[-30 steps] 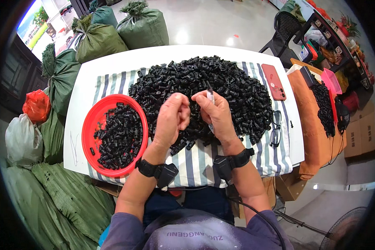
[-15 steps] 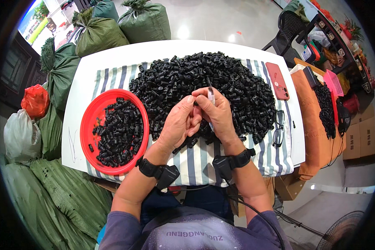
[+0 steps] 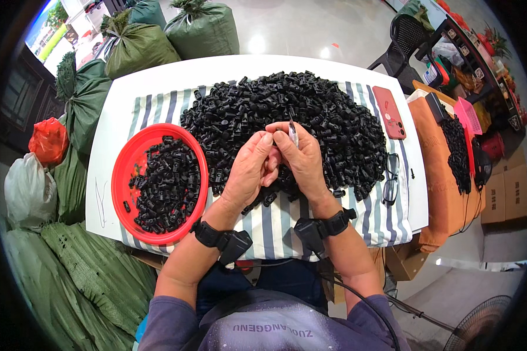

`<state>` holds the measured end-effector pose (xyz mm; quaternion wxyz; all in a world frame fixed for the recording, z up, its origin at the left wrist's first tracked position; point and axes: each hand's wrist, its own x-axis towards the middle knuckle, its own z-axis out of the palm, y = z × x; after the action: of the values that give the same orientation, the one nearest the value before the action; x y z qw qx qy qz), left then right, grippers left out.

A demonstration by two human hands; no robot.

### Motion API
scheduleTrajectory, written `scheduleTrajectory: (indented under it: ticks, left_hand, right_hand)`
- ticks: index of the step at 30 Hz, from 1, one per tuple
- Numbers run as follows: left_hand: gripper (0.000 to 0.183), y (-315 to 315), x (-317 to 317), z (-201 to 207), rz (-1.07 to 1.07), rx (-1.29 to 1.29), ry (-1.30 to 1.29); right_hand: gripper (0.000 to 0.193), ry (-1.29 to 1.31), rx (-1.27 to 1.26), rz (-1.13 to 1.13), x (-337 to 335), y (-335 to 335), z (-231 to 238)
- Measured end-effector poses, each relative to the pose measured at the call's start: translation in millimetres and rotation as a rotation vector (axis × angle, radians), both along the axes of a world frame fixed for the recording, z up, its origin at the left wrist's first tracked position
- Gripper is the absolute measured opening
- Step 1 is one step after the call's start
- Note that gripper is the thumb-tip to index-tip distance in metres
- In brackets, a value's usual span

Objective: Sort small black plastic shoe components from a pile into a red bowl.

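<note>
My two hands meet over the near edge of a big heap of small black plastic parts (image 3: 334, 117). The fingers of my left hand (image 3: 249, 169) are pinched together. Between the fingertips of both hands sits a small dark bit, apparently one black part, mostly covered. My right hand (image 3: 304, 161) is closed around a slim pen-like tool (image 3: 293, 136) with a pale, see-through body and a dark, narrow end pointing away from me. Left of the heap, a round red tray (image 3: 120, 193) holds more of the same black parts.
A striped cloth (image 3: 269, 234) covers much of the white table (image 3: 108, 146). On the right lie a red phone (image 3: 389, 113) and eyeglasses (image 3: 391, 181). Green sacks (image 3: 202, 32) crowd the left and far side. An orange-covered surface (image 3: 430, 158) stands at the right.
The pen-like tool has tipped in my right hand; its pale body now shows higher, above the fingers. My right hand has shifted slightly left. My left hand stays nearly still.
</note>
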<state>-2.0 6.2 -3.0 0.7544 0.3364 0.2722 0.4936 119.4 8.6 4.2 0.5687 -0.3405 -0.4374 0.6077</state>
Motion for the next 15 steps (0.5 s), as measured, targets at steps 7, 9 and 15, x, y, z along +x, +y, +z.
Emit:
scheduleTrajectory:
  ticks: [7,9,15]
  left_hand:
    - [0.028,0.8,0.4,6.7,-0.025,-0.059,0.018]
    - [0.03,-0.5,0.3,10.9,-0.033,-0.079,-0.002]
    - [0.036,1.9,-5.2,4.2,-0.052,-0.157,-0.007]
  right_hand:
    - [0.018,-0.129,0.037,-0.088,2.6,2.4,-4.9]
    - [0.017,-0.203,0.05,-0.108,3.2,1.8,-2.6]
    - [0.018,-0.269,0.135,-0.111,0.6,1.1,-4.0]
